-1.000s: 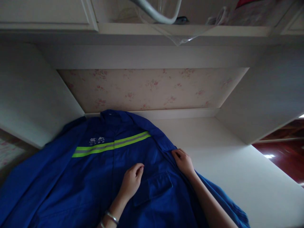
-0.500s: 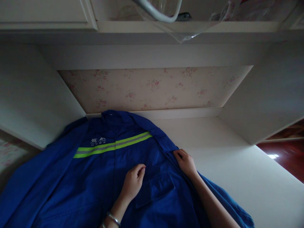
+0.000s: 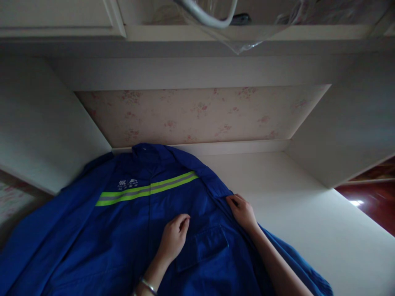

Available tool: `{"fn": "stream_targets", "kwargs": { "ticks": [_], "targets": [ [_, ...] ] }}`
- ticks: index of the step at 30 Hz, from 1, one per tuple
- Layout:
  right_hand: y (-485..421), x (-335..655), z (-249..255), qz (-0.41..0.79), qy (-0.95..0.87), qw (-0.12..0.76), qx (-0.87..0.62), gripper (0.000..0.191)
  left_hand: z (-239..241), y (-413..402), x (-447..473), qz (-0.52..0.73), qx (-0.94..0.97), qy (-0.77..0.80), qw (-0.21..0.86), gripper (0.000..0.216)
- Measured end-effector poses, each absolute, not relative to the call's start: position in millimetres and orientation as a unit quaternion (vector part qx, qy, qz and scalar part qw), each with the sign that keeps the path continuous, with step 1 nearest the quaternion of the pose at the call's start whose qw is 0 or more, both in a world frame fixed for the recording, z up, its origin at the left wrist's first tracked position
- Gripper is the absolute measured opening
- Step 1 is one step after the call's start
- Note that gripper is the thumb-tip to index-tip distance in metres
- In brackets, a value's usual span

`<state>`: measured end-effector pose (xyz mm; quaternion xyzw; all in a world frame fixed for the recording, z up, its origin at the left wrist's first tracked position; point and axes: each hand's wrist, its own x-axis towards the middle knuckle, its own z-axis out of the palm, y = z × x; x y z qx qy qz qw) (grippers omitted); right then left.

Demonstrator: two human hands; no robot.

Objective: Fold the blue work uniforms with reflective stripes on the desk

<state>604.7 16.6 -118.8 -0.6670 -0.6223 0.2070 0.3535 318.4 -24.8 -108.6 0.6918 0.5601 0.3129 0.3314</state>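
Note:
A blue work jacket (image 3: 123, 234) lies spread out front side up, with a yellow-green and grey reflective band (image 3: 173, 183) across its chest and a white printed logo (image 3: 127, 183). My right hand (image 3: 243, 209) is closed on the jacket's right-hand edge, where the sleeve folds along the body. Over the front of the jacket, left of a flap pocket (image 3: 212, 243), my left hand (image 3: 175, 234) is curled with its fingers together and nothing showing in them. A silver bangle (image 3: 148, 285) circles the left wrist.
The jacket rests on a white surface (image 3: 314, 205) between side panels (image 3: 345, 123). Flowered wallpaper (image 3: 200, 115) covers the back. Overhead is a shelf (image 3: 277, 33) with a hanging clear plastic bag (image 3: 237, 45) and a white curved bar (image 3: 212, 20). Reddish floor (image 3: 373, 205) shows at right.
Almost nothing differs. Both hands keep their places on and over the jacket, and the view has shifted very slightly.

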Motion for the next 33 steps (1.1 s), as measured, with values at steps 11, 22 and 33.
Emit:
{"fn": "stream_targets", "kwargs": {
  "ticks": [11,22,33],
  "targets": [
    [15.9,604.3,-117.0,0.203,-0.622,0.355,-0.667,0.034,-105.6,-26.8,318.0,0.313,0.696,0.556,0.329,0.028],
    [16.2,603.3,-116.7,0.203,-0.624,0.362,-0.663,0.036,-106.9,-25.4,318.5,0.313,0.696,0.557,0.328,0.027],
    [16.7,604.9,-119.1,0.202,-0.626,0.354,-0.665,0.034,-110.9,-25.2,316.9,0.311,0.695,0.559,0.327,0.026]
  ]
}}
